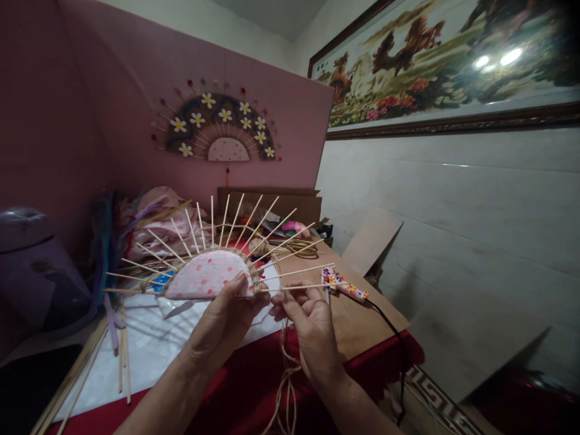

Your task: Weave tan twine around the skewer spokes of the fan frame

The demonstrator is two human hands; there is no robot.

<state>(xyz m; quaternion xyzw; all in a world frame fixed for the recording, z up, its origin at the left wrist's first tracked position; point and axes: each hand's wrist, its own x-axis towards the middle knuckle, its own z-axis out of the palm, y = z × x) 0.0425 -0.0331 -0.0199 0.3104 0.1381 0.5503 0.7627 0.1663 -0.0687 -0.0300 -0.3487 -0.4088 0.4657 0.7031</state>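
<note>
A half-round fan frame [203, 275], covered in pink-dotted white cloth, has thin wooden sticks fanning out from its curved edge. My left hand [231, 305] grips its lower right part, thumb on the cloth. Twine runs along the curve and between some sticks. At the lowest right stick, my right hand [306, 311] pinches the twine [286, 356], whose loose strands hang below. Its fingertips are close to the stick and partly hidden.
A flower-patterned glue gun [343, 284] with a black cord lies on the board at right. Loose sticks [124, 356] rest on white sheeting at left. Behind are bunched pink cloth [156, 211], a cardboard box [281, 204] and a finished flowered fan [222, 127] on the pink panel.
</note>
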